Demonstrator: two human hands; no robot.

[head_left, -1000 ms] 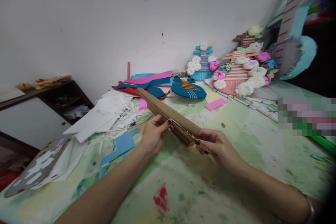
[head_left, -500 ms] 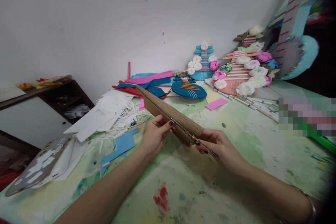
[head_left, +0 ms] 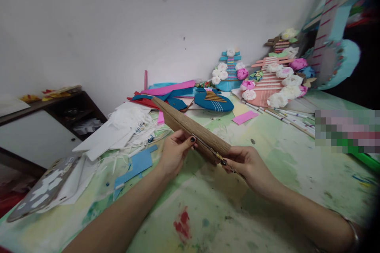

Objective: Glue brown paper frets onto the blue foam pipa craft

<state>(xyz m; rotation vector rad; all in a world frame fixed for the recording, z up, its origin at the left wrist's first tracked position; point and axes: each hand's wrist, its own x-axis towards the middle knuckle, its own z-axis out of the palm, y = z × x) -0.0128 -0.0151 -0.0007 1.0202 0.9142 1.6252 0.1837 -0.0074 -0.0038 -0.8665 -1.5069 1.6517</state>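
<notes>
While left hand [head_left: 175, 152] clamps the brown board [head_left: 196, 125], right hand [head_left: 249, 167], to its right, pinches one end, presumably for steadiness.

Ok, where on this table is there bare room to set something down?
Two patches of stained tablecloth: one between the forearms, this side of the held brown piece; another right of the right hand, short of the sticks. It's crowded at left, with white sheets and a blue scrap, and at back, with lute-shaped crafts.
</notes>
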